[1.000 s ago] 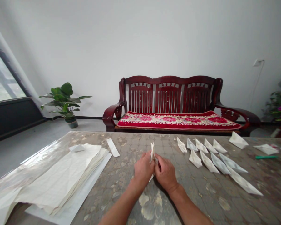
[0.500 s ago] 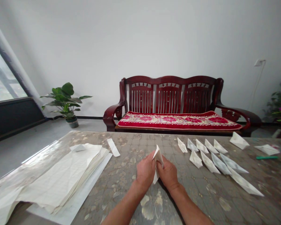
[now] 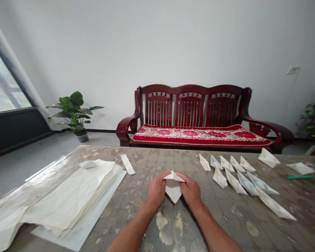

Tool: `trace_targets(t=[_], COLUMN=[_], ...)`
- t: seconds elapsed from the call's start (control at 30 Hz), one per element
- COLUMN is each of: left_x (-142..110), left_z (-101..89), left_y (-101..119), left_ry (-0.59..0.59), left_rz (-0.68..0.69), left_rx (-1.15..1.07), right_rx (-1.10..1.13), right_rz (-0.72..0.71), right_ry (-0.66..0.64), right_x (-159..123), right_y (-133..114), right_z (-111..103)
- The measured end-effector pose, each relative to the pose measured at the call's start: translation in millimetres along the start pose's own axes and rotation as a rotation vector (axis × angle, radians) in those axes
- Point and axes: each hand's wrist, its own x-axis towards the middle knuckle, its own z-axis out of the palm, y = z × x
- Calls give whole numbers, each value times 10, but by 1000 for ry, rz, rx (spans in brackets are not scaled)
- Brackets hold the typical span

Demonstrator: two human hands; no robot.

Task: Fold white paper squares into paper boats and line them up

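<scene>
Between my hands is a folded piece of white paper (image 3: 174,190), its lower point toward me and a small peak at the top. My left hand (image 3: 156,190) is closed on its left edge, the thumb and fingers near the upper corner. On the opposite edge, my right hand (image 3: 191,190) grips the paper the same way. The paper is held just over the patterned table (image 3: 136,210); whether its tip touches the surface I cannot tell. To the right, several folded paper boats (image 3: 233,182) stand in rows.
At the left lies a stack of paper sheets (image 3: 68,199), with a narrow paper strip (image 3: 127,164) beside it. A green pen-like object (image 3: 299,177) is at the far right. Beyond the table stand a wooden bench (image 3: 204,134) and a potted plant (image 3: 80,117).
The folded paper was narrow and edge-on; now it is spread wider, showing a flat diamond-like face. My hands have moved slightly apart.
</scene>
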Motion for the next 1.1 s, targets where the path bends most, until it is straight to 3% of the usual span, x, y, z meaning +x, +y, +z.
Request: trace_targets(t=[0.23, 0.37, 0.5, 0.7, 0.87, 1.1], left_x=[30, 58, 100, 22, -126, -206], left_z=[-21, -77, -97, -121, -178, -244], left_y=[-95, -215, -286, -363, -463, -349], left_ry=[-6, -34, -84, -158, -162, -194], left_rz=[1, 125, 227, 333, 431, 453], left_rx=[103, 295, 439, 601, 658, 499], right_rx=[-83, -190, -263, -300, -349, -387], right_rz=[-126, -246, -337, -290, -309, -308], right_ry=[-39, 19, -63, -184, -205, -208], right_x=[13, -13, -38, -15, -18, -52], right_y=[-4, -81, -108, -117, -161, -191], right_z=[-2, -11, -28, -100, -133, -132])
